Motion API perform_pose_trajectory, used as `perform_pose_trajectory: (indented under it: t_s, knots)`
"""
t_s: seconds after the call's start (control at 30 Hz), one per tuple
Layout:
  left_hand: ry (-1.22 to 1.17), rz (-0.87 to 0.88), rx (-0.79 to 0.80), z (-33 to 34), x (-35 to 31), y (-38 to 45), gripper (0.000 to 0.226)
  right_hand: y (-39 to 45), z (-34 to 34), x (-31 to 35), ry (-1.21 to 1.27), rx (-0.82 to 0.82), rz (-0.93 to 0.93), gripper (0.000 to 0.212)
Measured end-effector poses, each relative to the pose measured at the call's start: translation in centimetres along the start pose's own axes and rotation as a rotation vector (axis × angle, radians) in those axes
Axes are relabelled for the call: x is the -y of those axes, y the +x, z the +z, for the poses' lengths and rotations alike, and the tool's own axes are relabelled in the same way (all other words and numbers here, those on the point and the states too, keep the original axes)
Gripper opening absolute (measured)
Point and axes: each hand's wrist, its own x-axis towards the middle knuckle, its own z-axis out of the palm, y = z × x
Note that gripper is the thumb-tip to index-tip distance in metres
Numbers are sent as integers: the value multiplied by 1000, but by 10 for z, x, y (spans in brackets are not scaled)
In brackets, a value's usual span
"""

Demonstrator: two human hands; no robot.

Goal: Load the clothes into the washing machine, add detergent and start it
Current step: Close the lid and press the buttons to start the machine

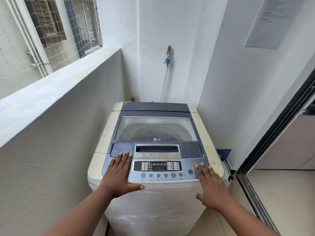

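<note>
Washing machine [154,150]: lid closed.
Left hand [119,176]: fingers flat on panel, holding nothing.
Right hand [210,186]: fingers spread, empty.

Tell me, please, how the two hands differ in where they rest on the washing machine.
The left hand lies left of the control panel, fingertips reaching the lid's edge; the right hand lies at the panel's right end, fingertips by the round buttons. Both are open, flat and empty.

Wall tap [169,51] with blue fitting, hose hanging below. Wall socket [135,98], low in the corner. Netted window [83,23] above a grey ledge [56,86]. Printed notice [269,21] on the right wall. Sliding door frame [272,145], right.
</note>
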Motion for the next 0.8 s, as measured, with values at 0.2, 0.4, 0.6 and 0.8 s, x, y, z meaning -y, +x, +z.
perform_pose_trajectory:
  t_s: [0.2, 0.4, 0.6, 0.8]
  knots:
    - [-10, -4, 27, 3, 2, 1, 136, -14, -13, 55, 21, 61, 41, 91]
    - [8, 16, 64, 0, 4, 2, 136, -31, -19, 142, -8, 6, -271, 72]
    - [23, 36, 80, 0, 7, 4, 132, -26, -12, 164, -8, 53, -210, 85]
    - [25, 63, 49, 2, 9, 4, 128, -26, -12, 165, 8, 85, -131, 88]
